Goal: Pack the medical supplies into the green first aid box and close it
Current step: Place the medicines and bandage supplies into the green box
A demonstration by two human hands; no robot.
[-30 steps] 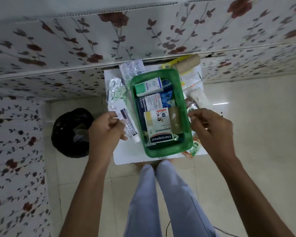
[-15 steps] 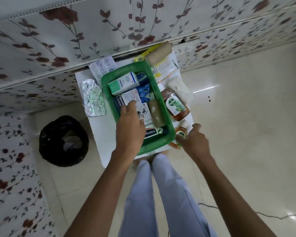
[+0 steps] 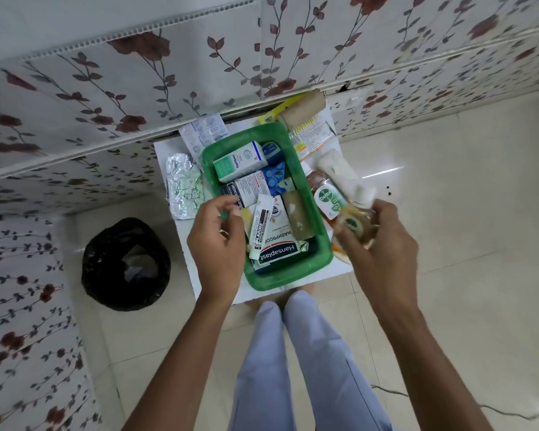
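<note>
The green first aid box (image 3: 288, 279) stands lidless on a small white table (image 3: 343, 265), filled with cartons, a blue blister strip, a brown roll and a Hansaplast pack (image 3: 276, 251). A white ointment tube (image 3: 262, 225) lies inside across the packs. My left hand (image 3: 220, 241) hovers at the box's left rim, fingers loosely curled, holding nothing. My right hand (image 3: 378, 244) is raised just right of the box, gripping a small amber Dettol bottle (image 3: 352, 225). A larger Dettol bottle (image 3: 327, 195) lies on the table beside it.
Silver blister strips (image 3: 184, 188) lie left of the box and a clear strip (image 3: 203, 133) behind it. A beige bandage roll (image 3: 302, 108), leaflets (image 3: 311, 136) and a white tube (image 3: 339, 169) sit at the back right. A black-lined bin (image 3: 126, 264) stands on the floor to the left.
My left hand dropped the ointment tube into the box and pulled back to its left rim. My right hand picked up the small Dettol bottle from the table.
</note>
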